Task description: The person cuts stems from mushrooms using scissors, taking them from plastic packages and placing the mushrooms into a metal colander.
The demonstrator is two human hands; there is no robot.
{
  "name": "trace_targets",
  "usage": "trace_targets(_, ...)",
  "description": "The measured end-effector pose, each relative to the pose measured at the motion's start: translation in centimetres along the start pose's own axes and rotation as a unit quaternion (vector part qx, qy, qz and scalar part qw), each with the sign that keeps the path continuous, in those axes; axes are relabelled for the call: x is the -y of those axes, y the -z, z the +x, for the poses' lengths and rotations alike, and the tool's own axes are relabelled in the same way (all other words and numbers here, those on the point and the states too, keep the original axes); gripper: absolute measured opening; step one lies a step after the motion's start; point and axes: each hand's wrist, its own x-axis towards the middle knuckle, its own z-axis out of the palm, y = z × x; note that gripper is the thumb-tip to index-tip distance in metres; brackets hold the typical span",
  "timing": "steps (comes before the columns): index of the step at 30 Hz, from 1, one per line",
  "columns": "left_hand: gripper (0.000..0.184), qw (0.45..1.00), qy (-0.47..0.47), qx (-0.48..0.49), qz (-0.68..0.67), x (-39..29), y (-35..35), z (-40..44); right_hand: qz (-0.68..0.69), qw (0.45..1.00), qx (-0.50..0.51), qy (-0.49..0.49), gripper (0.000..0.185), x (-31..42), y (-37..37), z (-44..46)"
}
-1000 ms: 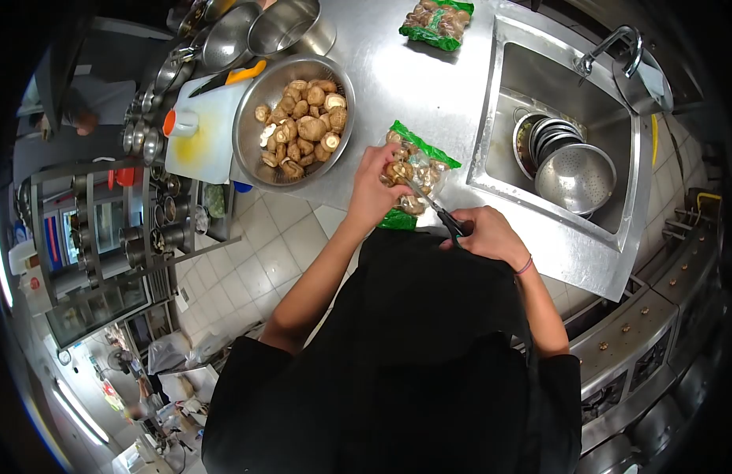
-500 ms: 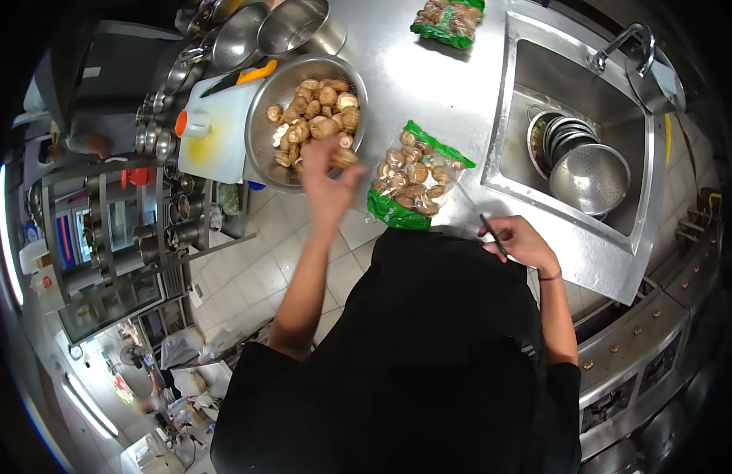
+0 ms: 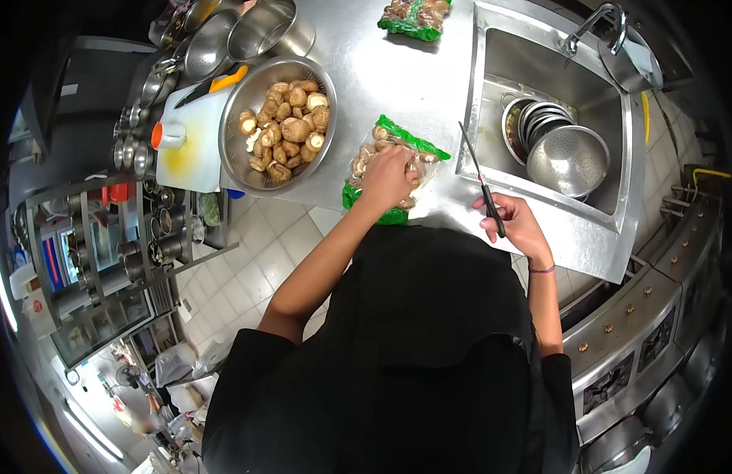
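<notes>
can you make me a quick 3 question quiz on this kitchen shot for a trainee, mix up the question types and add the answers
1. Multiple choice: what is in the right hand?
A) a sponge
B) a black-handled tool
C) a mug

2. True or false: the metal bowl of mushrooms stands inside the sink.

3. Count: how many green-trimmed bags of mushrooms show on the counter?

Key:
1. B.
2. False; the bowl stands on the counter, apart from the sink.
3. Two: the near bag at the left hand, and the far bag by the picture's top edge.
</notes>
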Motion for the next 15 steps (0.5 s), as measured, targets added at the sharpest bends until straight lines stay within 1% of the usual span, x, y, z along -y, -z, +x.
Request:
trace_targets(3, 0.027, 1.0, 0.016, 0.008, -0.017, -0.6, 0.9, 0.4, 0.008, 1.0, 0.001, -0.001, 0.026, -0.4, -0.3, 0.1)
trace_targets(4, 0.027, 1.0, 0.015, 0.007, -0.016, -0.8, 1.3, 0.4, -0.015, 1.0, -0.007, -0.003, 0.027, -0.6, -0.5, 0.1)
trace_targets(5, 0.021, 0.997, 0.06, 0.008, -0.056, -0.8, 1.8, 0.2, -0.037, 0.999, -0.015, -0.005, 0.027, -0.5, -0.9, 0.1)
trace_targets(6, 0.017, 0.99, 0.105, 0.008, -0.097, -0.7, 2.2, 0.2, -0.052, 0.998, -0.024, -0.007, 0.034, -0.4, -1.4, 0.0)
trace_targets(7, 0.017, 0.99, 0.104, 0.009, -0.095, 0.2, 1.7, -0.1, -0.05, 0.998, -0.024, -0.006, 0.034, 0.2, -1.8, 0.0)
trace_targets(8, 0.018, 0.965, 0.108, -0.023, -0.239, 0.8, 1.6, -0.3, -0.134, 0.991, -0.02, 0.01, 0.037, 0.9, -2.1, -0.1)
trace_targets(9, 0.021, 0.917, 0.11, -0.055, -0.379, 1.5, 1.5, -0.6, -0.218, 0.975, -0.016, 0.024, 0.04, 1.3, -2.5, -0.1)
trace_targets(10, 0.007, 0.89, 0.157, -0.008, -0.428, 2.5, 1.8, -1.2, -0.217, 0.976, -0.018, 0.022, 0.045, 1.3, -3.0, 0.1)
trace_targets(11, 0.007, 0.89, 0.159, -0.01, -0.428, 2.4, 2.9, -1.6, -0.218, 0.976, -0.016, 0.022, 0.045, 1.3, -3.1, 0.4)
trace_targets(12, 0.008, 0.845, 0.208, 0.021, -0.491, 2.4, 3.8, -1.9, -0.27, 0.962, -0.01, 0.045, 0.046, 1.2, -3.2, 0.8)
trace_targets(13, 0.015, 0.793, 0.256, 0.051, -0.551, 2.4, 4.1, -2.2, -0.32, 0.945, -0.003, 0.067, 0.048, 1.2, -3.4, 1.1)
trace_targets(14, 0.03, 0.767, 0.283, 0.036, -0.574, 2.5, 3.9, -2.5, -0.339, 0.94, 0.004, 0.044, 0.047, 2.0, -3.6, 1.2)
trace_targets(15, 0.03, 0.766, 0.285, 0.033, -0.575, 2.6, 4.0, -2.8, -0.34, 0.939, 0.007, 0.043, 0.047, 2.4, -3.8, 1.4)
